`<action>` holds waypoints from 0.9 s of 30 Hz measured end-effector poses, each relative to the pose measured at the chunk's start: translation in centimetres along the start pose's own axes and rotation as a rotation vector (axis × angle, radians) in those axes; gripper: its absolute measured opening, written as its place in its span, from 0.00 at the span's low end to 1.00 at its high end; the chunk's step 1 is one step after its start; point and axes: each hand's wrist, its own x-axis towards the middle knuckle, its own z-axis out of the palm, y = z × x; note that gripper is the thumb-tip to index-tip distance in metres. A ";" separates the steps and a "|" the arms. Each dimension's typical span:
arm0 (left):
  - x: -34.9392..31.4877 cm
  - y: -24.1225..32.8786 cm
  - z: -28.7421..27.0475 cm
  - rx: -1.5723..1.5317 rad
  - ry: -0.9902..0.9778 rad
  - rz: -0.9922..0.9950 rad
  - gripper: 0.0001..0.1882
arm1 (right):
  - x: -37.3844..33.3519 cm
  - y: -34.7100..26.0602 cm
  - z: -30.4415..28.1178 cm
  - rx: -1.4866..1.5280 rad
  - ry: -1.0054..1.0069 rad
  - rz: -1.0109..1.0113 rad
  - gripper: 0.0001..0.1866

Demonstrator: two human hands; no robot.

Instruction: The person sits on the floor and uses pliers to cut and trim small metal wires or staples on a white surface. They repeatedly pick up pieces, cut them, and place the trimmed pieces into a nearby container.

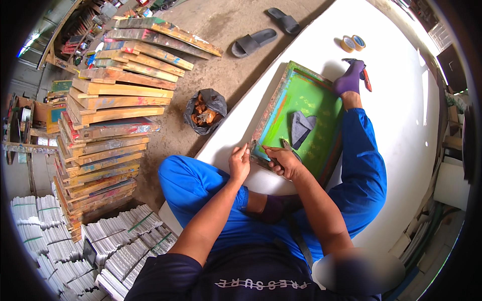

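Note:
A wooden-framed screen (321,95) with a green mesh lies on the white surface in front of me. My left hand (240,163) is closed at its near-left corner, thumb and fingertips pinched together; whatever they grip is too small to make out. Just to the right, my right hand (284,162) is wrapped around a dark hand tool (285,144) that looks like pliers, over the frame's near edge. A crumpled grey cloth (302,128) rests on the green mesh. My foot in a purple sock (350,78) touches the frame's far right side.
Beside that foot lies a hammer (367,80) with a red handle. Two tape rolls (352,43) sit farther off. Left of the white surface are a black bag (205,111) of brown scraps, a tall stack of wooden frames (115,118), bundled white sheets (128,238) and black slippers (254,42).

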 end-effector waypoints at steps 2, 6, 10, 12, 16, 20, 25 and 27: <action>0.1 0.4 0.0 -0.026 -0.020 -0.064 0.15 | -0.2 0.0 0.2 -0.236 0.097 -0.155 0.18; 0.6 3.0 -0.6 0.022 -0.008 -0.056 0.15 | -1.5 1.9 1.2 -0.898 0.400 -0.542 0.21; 0.4 2.0 0.0 0.074 0.067 -0.002 0.19 | -2.2 2.4 2.4 -1.278 0.621 -0.665 0.21; 0.6 3.0 0.0 0.128 0.075 0.054 0.22 | -2.2 2.1 2.6 -1.316 0.619 -0.656 0.21; 0.5 3.2 -0.1 0.186 -0.014 0.013 0.27 | -1.8 2.6 2.6 -1.389 0.635 -0.653 0.22; 0.5 3.4 -0.1 0.188 -0.041 -0.036 0.29 | -1.9 2.7 2.7 -1.421 0.633 -0.618 0.22; 0.6 3.4 0.1 0.177 0.031 0.032 0.28 | -1.0 3.3 2.1 -1.425 0.679 -0.656 0.22; 0.6 3.2 0.2 0.162 0.047 0.062 0.27 | -1.0 3.1 2.3 -1.454 0.661 -0.628 0.24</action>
